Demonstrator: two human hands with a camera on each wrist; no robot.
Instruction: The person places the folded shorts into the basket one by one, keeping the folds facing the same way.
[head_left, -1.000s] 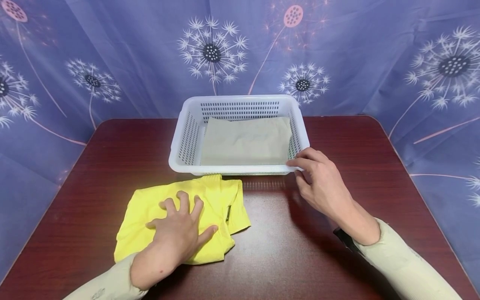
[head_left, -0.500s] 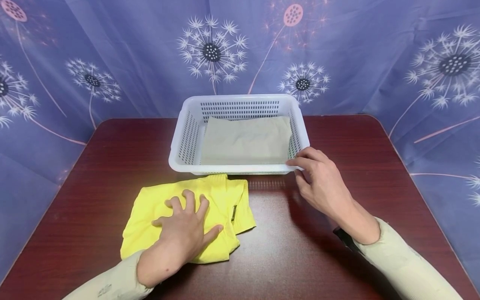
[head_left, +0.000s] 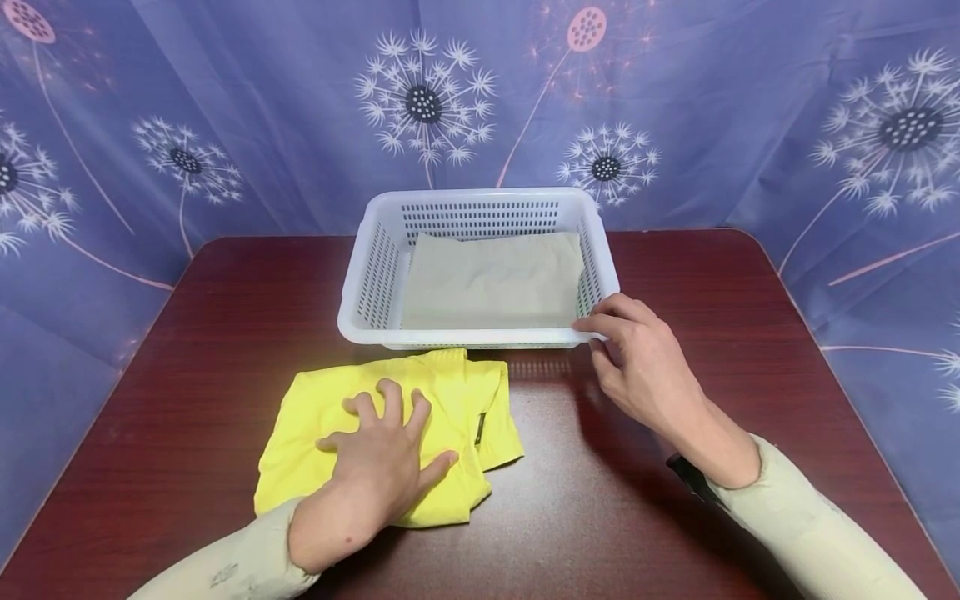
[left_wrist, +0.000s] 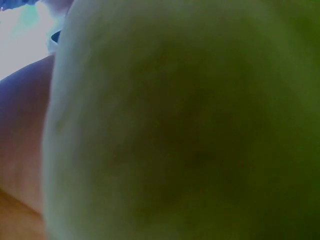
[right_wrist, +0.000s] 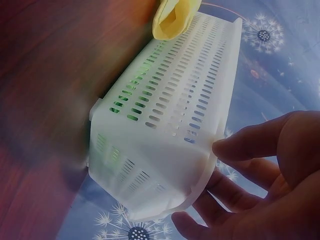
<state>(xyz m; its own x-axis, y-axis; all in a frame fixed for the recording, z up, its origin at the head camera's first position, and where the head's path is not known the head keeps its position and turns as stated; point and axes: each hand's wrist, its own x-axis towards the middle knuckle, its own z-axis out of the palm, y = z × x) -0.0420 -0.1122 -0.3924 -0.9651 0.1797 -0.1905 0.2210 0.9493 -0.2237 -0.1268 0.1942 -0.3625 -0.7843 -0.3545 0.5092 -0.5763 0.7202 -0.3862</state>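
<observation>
My left hand (head_left: pixel 382 458) lies palm down with spread fingers on a folded yellow garment (head_left: pixel 307 408), which has a small dark tag or zip near its right side. The garment's upper edge sits close to the front of a white perforated plastic basket (head_left: pixel 360 300). A folded light beige cloth (head_left: pixel 487 283) lies inside the basket. At the basket's front right corner my right hand (head_left: pixel 648 367) pinches the rim between thumb and fingers. That grip shows in the right wrist view, with the thumb (right_wrist: pixel 235 145) on the outer wall side. Blurred fabric fills most of the left wrist view.
Everything rests on a dark red-brown wooden table (head_left: pixel 675 275). Behind it hangs a blue curtain (head_left: pixel 285 100) with a dandelion print, close to the table's back edge. Pale sleeves cover both forearms.
My left hand and the yellow garment beneath it have slid to the right along the basket's front. The right hand and the basket have stayed in place.
</observation>
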